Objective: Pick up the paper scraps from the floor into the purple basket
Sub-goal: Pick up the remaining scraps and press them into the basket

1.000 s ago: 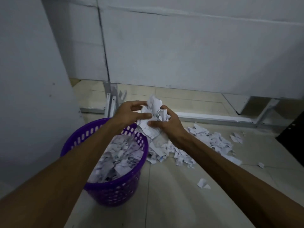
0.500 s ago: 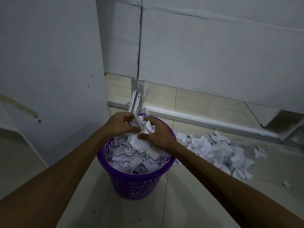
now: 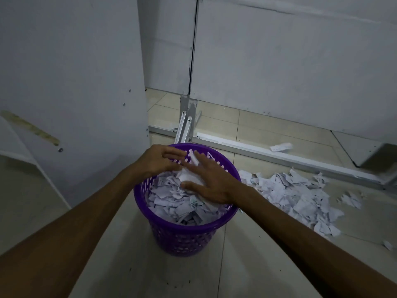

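Plenty of paper scraps [image 3: 300, 194] are still on the floor [image 3: 247, 265], heaped in a loose pile just to the right of the purple basket [image 3: 184, 235], with the pile's long axis running away from the basket toward the right. A few strays sit further out, and one slip [image 3: 281, 146] lies up on the white rail [image 3: 279, 158] behind. The basket itself is already pretty full, scraps close to the rim.

Both hands are over the basket mouth. The right hand [image 3: 212, 181] is flat, fingers spread, resting on the crumpled paper inside like it's patting it down. The left hand [image 3: 160, 160] is at the far rim with fingers loosely extended; they're a bit blurred, but it doesn't look like it's pinching anything. So neither grip seems to be holding a scrap.

Key thing for the next grab, I'd say: the pile lies to the right of both hands, and the right hand is clearly the nearer one. A sweep right and down to the near edge of the heap looks like the shortest route.

Around all that: grey partition panels [image 3: 290, 67] and their metal feet.
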The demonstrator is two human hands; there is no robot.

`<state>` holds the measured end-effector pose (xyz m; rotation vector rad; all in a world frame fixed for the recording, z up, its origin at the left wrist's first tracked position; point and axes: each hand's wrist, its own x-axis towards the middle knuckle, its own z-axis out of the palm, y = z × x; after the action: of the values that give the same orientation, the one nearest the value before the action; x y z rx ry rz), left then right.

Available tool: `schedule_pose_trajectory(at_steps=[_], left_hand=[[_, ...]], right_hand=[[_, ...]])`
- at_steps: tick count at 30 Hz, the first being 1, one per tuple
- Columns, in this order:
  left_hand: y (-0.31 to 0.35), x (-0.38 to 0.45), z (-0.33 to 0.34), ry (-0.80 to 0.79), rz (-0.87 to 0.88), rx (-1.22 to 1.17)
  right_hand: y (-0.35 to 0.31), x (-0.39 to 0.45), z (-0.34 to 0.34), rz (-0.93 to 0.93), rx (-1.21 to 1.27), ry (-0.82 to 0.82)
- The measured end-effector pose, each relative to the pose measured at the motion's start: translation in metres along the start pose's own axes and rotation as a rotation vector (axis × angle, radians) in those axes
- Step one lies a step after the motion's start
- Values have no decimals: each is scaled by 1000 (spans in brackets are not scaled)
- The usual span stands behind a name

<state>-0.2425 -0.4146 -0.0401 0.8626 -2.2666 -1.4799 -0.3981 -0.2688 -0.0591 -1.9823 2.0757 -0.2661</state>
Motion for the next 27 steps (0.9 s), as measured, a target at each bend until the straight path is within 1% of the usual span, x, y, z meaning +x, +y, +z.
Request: schedule_pose_trajectory(at_steps=[3,5,12,17,19,20,25,27], left_hand=[[-4,1,4,5,-12,46],[-6,3,4,18,-20,38],[-7,7,7,30,-25,12],[-8,7,8,43,-25,17],[-7,6,8,49,-29,3],[-6,5,9,49,-26,4],[-6,0,8,47,-11,18],[-5,-2,8,59,-8,11]], right_hand=[[5,6,8,77,-82,-239],[6,10,9,119,-104,-348],[10,33,36,247,-238,-607],[6,37,41,357,-204,-729],[4,36,40,358,-163,-722],[3,34,37,352,-131,-693],[1,19,11,237,34,-484],[0,12,-4,221,72,-405]])
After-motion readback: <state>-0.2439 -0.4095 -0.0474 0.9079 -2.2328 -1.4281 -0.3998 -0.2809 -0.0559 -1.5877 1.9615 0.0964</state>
